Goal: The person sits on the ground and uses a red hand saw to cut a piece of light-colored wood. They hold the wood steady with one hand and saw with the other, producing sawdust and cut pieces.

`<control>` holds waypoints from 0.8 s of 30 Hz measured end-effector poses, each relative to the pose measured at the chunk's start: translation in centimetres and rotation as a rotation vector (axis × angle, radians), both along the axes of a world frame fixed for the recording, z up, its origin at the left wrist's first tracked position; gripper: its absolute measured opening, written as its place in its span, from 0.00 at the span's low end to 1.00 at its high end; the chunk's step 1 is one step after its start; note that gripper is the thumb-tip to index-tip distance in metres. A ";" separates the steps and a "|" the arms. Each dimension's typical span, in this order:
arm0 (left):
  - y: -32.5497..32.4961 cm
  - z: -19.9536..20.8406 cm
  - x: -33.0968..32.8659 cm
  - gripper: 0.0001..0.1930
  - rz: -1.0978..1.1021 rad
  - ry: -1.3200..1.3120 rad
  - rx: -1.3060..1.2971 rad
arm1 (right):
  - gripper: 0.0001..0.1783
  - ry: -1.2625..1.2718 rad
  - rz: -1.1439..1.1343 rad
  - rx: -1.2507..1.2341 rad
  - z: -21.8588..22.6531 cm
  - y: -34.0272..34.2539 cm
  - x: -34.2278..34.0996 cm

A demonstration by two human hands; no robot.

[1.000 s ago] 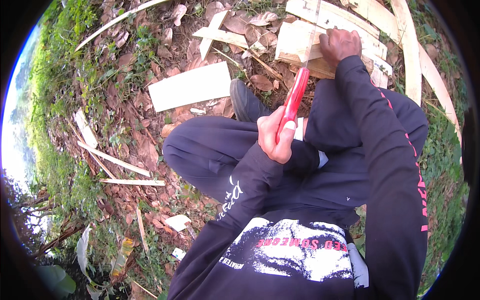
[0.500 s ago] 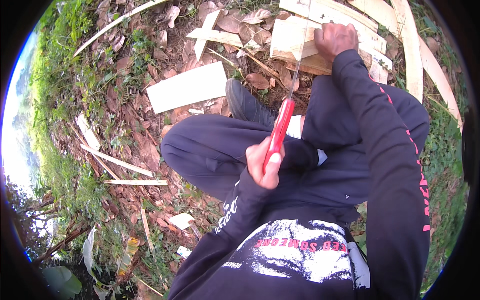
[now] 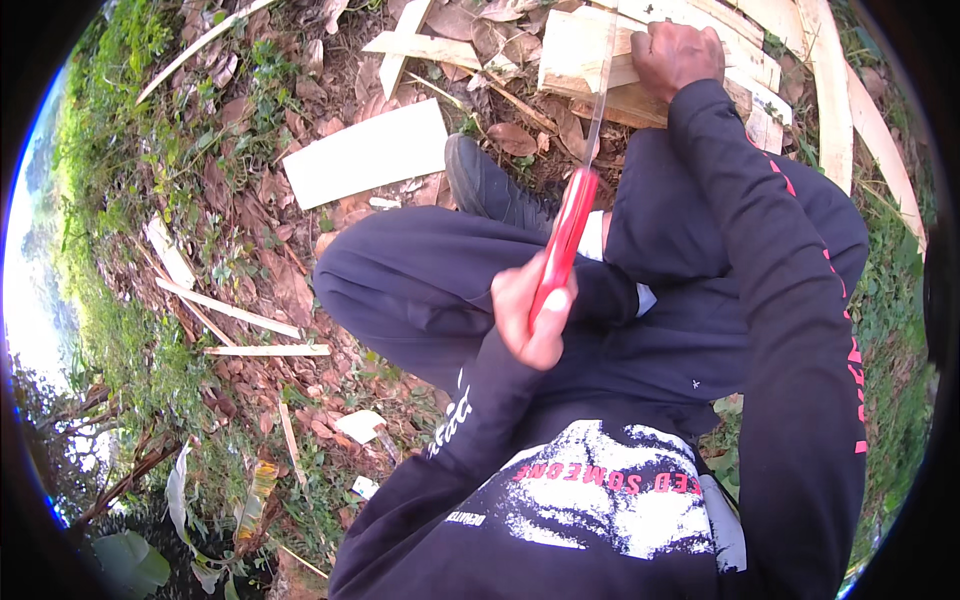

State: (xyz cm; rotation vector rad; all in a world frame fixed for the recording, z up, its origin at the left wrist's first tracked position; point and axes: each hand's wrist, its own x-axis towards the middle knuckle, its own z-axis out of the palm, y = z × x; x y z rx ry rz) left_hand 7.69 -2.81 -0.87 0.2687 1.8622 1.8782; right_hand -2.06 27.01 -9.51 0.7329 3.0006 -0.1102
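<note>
My left hand point(image 3: 530, 312) is wrapped round the red handle of a handsaw point(image 3: 572, 215), thumb along its near end. The saw's thin blade, seen nearly edge-on, runs away from me across a pale wooden board point(image 3: 575, 52); its teeth cannot be made out and its far end leaves the top of the view. Just right of the blade, my right hand point(image 3: 678, 62) presses down on the board with curled fingers, its fingertips partly hidden. The board rests on other pieces of wood point(image 3: 640, 104) beyond my bent legs.
Long pale planks point(image 3: 828, 100) lie at the far right. A white rectangular board point(image 3: 368, 153) is on the leaf-covered ground beside my shoe point(image 3: 488, 185). Crossed wood strips point(image 3: 420, 47) lie beyond it, and several thin offcuts point(image 3: 265, 350) are scattered at left.
The whole scene has shifted slightly upward in the view. Both hands keep their holds, and the blade still lies across the board; any saw stroke is too small to tell.
</note>
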 end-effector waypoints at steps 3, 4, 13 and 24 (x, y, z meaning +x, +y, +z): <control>4.1 -2.0 -4.2 0.16 -0.011 0.067 0.050 | 0.23 0.030 0.058 0.055 -0.9 0.0 -0.1; 4.7 -1.9 -4.8 0.14 -0.031 0.044 0.088 | 0.23 0.025 0.077 0.082 -1.5 0.5 0.1; 2.3 -1.8 -2.0 0.18 0.076 0.304 -0.044 | 0.11 0.003 0.151 0.144 -2.1 0.6 0.0; 2.3 -0.7 -3.0 0.14 0.052 0.523 -0.144 | 0.16 -0.087 0.215 0.227 -2.1 1.0 0.0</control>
